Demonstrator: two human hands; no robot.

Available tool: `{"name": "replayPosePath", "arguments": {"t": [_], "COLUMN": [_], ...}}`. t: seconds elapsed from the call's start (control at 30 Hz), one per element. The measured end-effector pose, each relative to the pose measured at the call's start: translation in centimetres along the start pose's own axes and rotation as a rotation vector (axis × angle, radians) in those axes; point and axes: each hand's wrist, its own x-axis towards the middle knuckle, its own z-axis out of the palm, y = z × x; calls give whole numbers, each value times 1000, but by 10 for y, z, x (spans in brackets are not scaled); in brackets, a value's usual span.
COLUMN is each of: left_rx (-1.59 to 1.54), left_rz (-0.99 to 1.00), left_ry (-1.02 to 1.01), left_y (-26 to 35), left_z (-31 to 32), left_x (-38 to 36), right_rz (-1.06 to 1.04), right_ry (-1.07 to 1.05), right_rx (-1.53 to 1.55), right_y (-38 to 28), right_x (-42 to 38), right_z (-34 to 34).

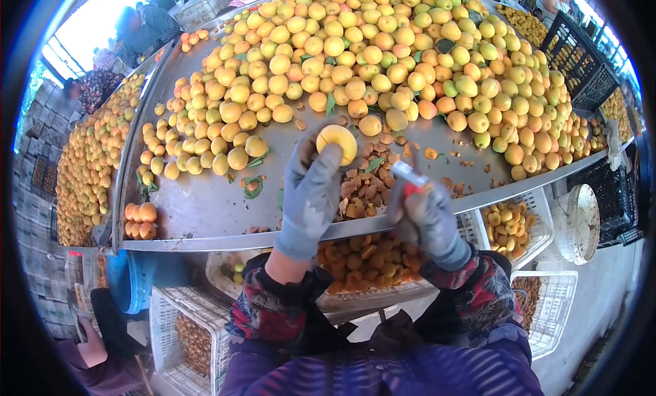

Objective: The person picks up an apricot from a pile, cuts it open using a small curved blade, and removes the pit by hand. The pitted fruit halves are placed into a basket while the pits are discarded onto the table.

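My left hand, in a grey work glove, pinches a yellow apricot between thumb and fingers above the metal table. To its right, my gloved right hand is closed round a small hand tool with a silver end and a red part; its exact kind is unclear. The tool is apart from the apricot. Between and behind my hands lies a heap of brown apricot pits. Below the table edge, pitted apricot halves fill a container in front of me.
A large mound of whole apricots covers the table's back. Several apricots sit at the left corner. White crates stand below, beside a blue barrel. A white bucket is at right. Another person's arm shows lower left.
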Motion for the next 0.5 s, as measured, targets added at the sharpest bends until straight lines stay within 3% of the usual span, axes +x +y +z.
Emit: {"name": "replayPosePath", "arguments": {"t": [0.03,0.07,0.13,0.17,0.2,0.27,0.4,0.5], "left_rx": [7,3,469,628,620,827,860,711], "left_rz": [7,3,77,158,149,361,304,179], "left_ry": [9,4,-140,-202,-209,-273,-215,-162], "left_y": [-1,0,3,-4,-8,-11,-17,-18], "left_z": [-1,3,13,11,14,22,25,28], "left_x": [1,-1,-8,-7,-7,-7,-13,-17], "right_rz": [-170,-171,-200,-35,-31,-237,-183,-187], "right_ry": [53,60,257,166,179,122,147,197], "right_rx": [21,18,-200,-11,-14,-150,44,-55], "right_y": [0,-3,-11,-19,-15,-2,6,1], "right_x": [2,5,14,13,16,23,22,21], "right_z": [-5,-7,-7,-5,-6,-8,-6,2]}}
